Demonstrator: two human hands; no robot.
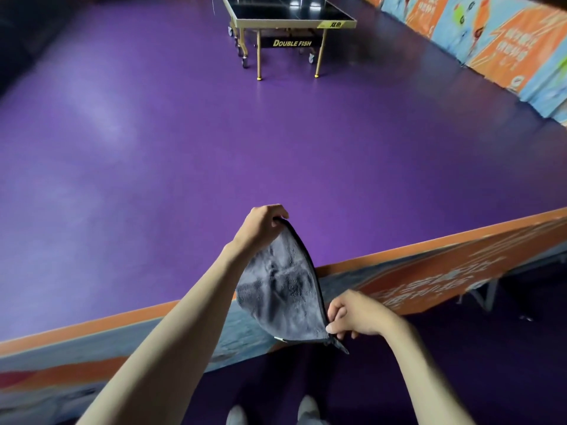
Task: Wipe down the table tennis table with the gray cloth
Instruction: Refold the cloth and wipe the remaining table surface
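Cloth-handling comes first at this moment, since the table tennis table (291, 9) stands well apart, far across the purple floor (153, 148), and no wiping has begun. Starting from the left, the left hand (260, 225) is raised with its fingers curled over the top corner of the gray cloth (282, 289), pinching it by the dark bound edge. The cloth hangs down from that corner as a loose, plush sheet in front of the low barrier (429, 265) that borders the court. Further right and lower, the right hand (356, 317) pinches the bottom corner between thumb and fingers, so the bound edge runs taut between the two hands.

To do this step well, I judge the cloth wants folding into a flat pad, corners brought together, with no trailing edges or tag to drag on the playing surface. Both grips should stay on the corners until the fold is made. Then the barrier must be passed and the floor crossed before the pad meets the dark tabletop. Shoes (306, 409) show at the bottom edge.
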